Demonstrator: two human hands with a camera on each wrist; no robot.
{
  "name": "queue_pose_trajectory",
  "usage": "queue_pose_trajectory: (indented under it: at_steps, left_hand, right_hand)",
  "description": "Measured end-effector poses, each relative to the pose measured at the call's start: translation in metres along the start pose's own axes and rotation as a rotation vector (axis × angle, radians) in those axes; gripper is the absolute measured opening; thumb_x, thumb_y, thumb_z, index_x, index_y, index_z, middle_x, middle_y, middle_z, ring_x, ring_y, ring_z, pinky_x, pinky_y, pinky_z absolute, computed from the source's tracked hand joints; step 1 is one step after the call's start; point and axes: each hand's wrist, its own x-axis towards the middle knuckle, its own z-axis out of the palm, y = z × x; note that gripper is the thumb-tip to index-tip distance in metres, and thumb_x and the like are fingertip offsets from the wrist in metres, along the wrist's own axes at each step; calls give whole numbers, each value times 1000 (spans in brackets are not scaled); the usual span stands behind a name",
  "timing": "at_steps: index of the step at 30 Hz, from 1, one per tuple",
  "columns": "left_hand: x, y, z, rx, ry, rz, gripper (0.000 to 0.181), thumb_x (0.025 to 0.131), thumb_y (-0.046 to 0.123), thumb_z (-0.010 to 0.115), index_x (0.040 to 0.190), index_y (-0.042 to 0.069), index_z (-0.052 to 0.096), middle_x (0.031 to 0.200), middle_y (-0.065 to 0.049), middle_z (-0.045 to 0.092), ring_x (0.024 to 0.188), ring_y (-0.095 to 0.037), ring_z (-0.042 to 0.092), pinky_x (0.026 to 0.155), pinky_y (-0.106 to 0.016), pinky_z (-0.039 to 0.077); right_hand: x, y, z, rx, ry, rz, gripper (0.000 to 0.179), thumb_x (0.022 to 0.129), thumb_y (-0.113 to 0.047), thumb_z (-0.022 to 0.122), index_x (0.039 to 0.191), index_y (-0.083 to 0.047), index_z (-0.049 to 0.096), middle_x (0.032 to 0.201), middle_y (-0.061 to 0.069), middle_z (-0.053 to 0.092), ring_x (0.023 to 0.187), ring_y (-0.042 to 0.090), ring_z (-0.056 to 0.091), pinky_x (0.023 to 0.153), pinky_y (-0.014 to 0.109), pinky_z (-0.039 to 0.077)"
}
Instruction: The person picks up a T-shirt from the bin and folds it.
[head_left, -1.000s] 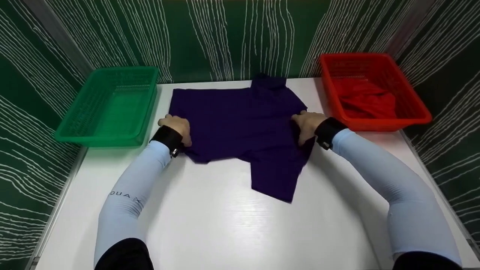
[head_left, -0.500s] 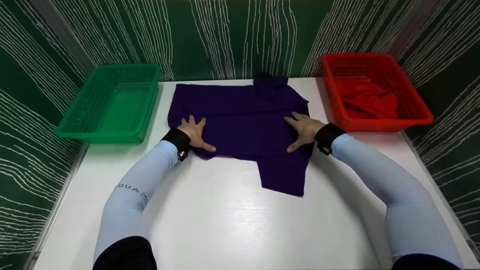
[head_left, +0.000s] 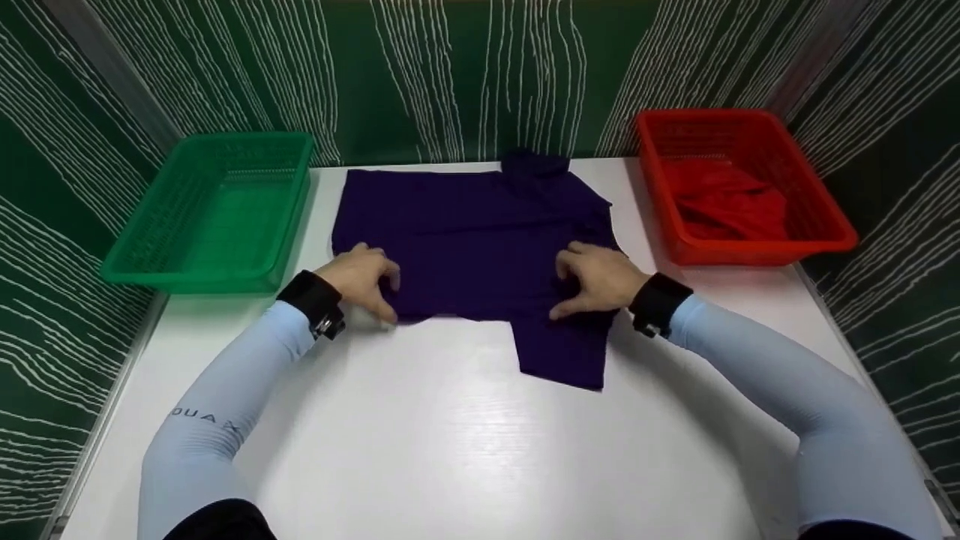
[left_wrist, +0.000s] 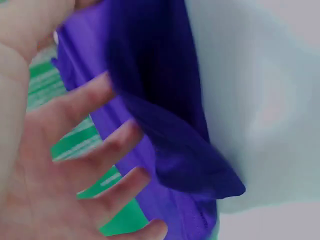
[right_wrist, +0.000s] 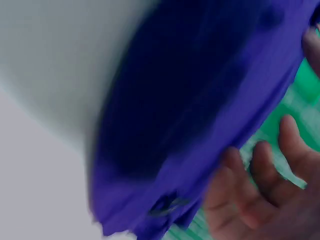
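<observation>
A dark purple short-sleeved shirt [head_left: 465, 247] lies sideways on the white table, its hem to the left and one sleeve [head_left: 562, 360] pointing toward me. My left hand [head_left: 360, 277] is at the near hem corner, thumb by the near edge. In the left wrist view its fingers are spread beside a raised fold of purple cloth [left_wrist: 180, 155]. Over the shoulder end, my right hand [head_left: 600, 277] hovers or rests with loosely bent fingers; contact is hard to tell. The right wrist view shows those fingers [right_wrist: 232, 175] apart along the shirt [right_wrist: 200, 125], not gripping it.
A green plastic basket [head_left: 274, 274] stands at the back left. At the back right is a red basket [head_left: 772, 251] with a red cloth [head_left: 731, 199] inside. Green walls [head_left: 465, 75] with white lines enclose the table [head_left: 450, 450] on the back and sides.
Both hands went from the cloth's ends to lying spread flat on it, then drew back toward me with fingers bending. The near sleeve shifted slightly right and the shirt looks smoother.
</observation>
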Motion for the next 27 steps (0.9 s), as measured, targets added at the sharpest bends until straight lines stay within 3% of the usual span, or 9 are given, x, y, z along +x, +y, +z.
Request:
queue_pose_trajectory:
  at_steps: [3, 7, 10, 13, 16, 21, 24, 27]
  left_hand:
    - [-11, 1, 5, 96, -5, 25, 39, 70, 36, 100, 99, 18, 81, 115, -8, 68, 116, -35, 56, 104, -59, 49]
    - [-18, -5, 13, 229, 105, 74, 25, 71, 20, 95, 92, 16, 82, 107, -9, 70, 115, -40, 57, 113, -74, 41]
    - [-25, -8, 17, 286, 184, 113, 17, 71, 14, 92, 85, 15, 82, 103, -9, 71, 115, -41, 57, 116, -78, 36]
    - [-35, -6, 20, 337, 179, 103, 13, 72, 10, 89, 80, 15, 80, 100, -11, 73, 111, -41, 60, 110, -74, 44]
    - [-44, -4, 22, 399, 145, 32, 12, 78, 9, 85, 89, 10, 82, 102, -16, 75, 105, -41, 63, 98, -69, 52]
    - [-53, -3, 25, 522, 87, -207, 30, 87, 15, 82, 113, 1, 81, 112, -26, 77, 113, -51, 65, 99, -75, 52]
    - [-53, -3, 28, 547, 66, -302, 32, 89, 15, 79, 116, -3, 81, 113, -30, 78, 113, -56, 67, 100, -78, 52]
    - [-52, -4, 32, 526, 88, -314, 26, 89, 12, 78, 110, -4, 81, 105, -29, 79, 102, -51, 73, 89, -73, 59]
  right_hand:
    - [-5, -5, 0, -33, -107, -2, 86, 64, -70, 98, 119, -13, 64, 111, 9, 61, 104, 32, 64, 86, 52, 58]
    - [-9, 2, -7, -51, -225, 34, 102, 57, -61, 105, 136, -16, 59, 126, 14, 58, 124, 39, 59, 101, 60, 56]
    - [-13, 4, -10, -71, -275, 35, 111, 54, -58, 107, 144, -17, 56, 131, 16, 55, 129, 41, 56, 103, 61, 55]
    - [-19, 1, -13, -97, -282, 19, 113, 55, -60, 106, 146, -17, 55, 130, 15, 55, 127, 40, 57, 101, 60, 56]
    - [-27, -7, -10, -90, -225, -24, 97, 60, -66, 101, 134, -17, 61, 117, 9, 60, 110, 31, 63, 90, 52, 59]
    - [-41, -32, 3, -7, -193, -174, 74, 63, -83, 90, 96, -21, 64, 85, -7, 60, 75, 13, 56, 63, 33, 45]
    - [-48, -48, 10, -58, -231, -250, 79, 55, -91, 86, 87, -23, 62, 81, -10, 56, 74, 11, 52, 59, 28, 40]
    - [-53, -60, 13, -163, -263, -264, 84, 51, -92, 87, 90, -22, 62, 86, -8, 55, 81, 14, 53, 57, 29, 41]
